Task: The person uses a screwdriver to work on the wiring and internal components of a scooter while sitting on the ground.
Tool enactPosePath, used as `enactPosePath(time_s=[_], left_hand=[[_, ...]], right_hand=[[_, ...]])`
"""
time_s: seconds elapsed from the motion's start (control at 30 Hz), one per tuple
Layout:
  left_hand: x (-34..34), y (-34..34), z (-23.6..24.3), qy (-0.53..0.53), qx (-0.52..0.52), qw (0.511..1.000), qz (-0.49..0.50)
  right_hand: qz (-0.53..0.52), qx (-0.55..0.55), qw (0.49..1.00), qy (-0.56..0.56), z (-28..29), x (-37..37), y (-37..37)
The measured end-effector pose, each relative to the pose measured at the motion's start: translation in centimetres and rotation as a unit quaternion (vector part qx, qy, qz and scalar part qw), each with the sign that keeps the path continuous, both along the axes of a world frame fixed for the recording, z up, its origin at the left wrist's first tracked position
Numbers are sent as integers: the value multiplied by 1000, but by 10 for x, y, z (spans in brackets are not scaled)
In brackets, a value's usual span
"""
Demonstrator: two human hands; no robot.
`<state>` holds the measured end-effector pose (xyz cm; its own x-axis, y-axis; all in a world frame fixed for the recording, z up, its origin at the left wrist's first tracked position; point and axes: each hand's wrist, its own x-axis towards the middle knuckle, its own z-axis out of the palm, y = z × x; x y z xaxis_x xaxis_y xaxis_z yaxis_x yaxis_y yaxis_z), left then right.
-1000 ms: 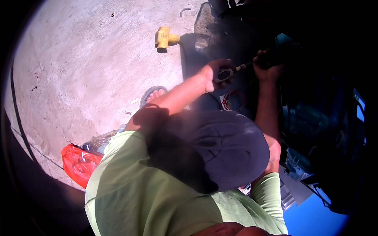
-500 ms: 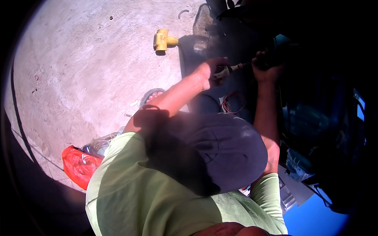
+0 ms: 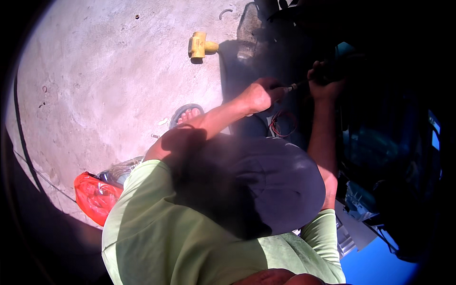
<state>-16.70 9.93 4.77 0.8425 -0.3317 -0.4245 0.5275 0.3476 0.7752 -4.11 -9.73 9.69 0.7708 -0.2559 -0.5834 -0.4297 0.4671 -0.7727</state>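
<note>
Nearest of all, we are wearing a pale green shirt [image 3: 190, 251], and a rounded mass of grey cloth [image 3: 285, 185] is filling the space between our forearms. Out past our left sleeve, a red plastic bag [image 3: 96, 197] is resting on the rough, sunlit floor [image 3: 109, 95], with a clear plastic bundle [image 3: 122, 170] lying right beside it. Beyond our left forearm, a foot [image 3: 190, 115] is showing its toes in a dark sandal [image 3: 176, 116]. Just past the grey cloth, a loose coil of red wire [image 3: 283, 124] is lying in the shade.

Farther out, our left hand [image 3: 261, 96] is grasping a slim tool [image 3: 293, 87], its fingers wrapping the near part and hiding it, while the pale front is poking out toward our right hand [image 3: 325, 83]. That right hand is sitting in deep shadow with its fingers bending up against something dark; we are seeing too little to tell whether they are gripping it. A teal patch [image 3: 345, 48] is showing just beyond it.

Farther still, a yellow T-shaped piece [image 3: 198, 45] is lying in sunlight near the shadow's edge, and a thin curved strip [image 3: 225, 13] is lying past that
</note>
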Motion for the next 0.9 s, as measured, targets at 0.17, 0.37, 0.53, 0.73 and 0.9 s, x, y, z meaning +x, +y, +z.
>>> enactPosePath(time_s=[0.17,0.37,0.53,0.73,0.9], left_hand=[[-1,-3,7,65,-47,997,12],[6,-9,3,171,-237,956,8],[6,-7,0,227,-344,911,18],[4,-16,-13,254,-400,880,5],[2,-15,-15,239,-429,871,-4]], right_hand=[[11,-21,1000,1,1,-3,10],[-2,-56,998,3,13,-5,4],[23,-37,999,7,12,-2,3],[13,-37,999,4,9,-4,1],[29,-34,999,6,9,-2,3]])
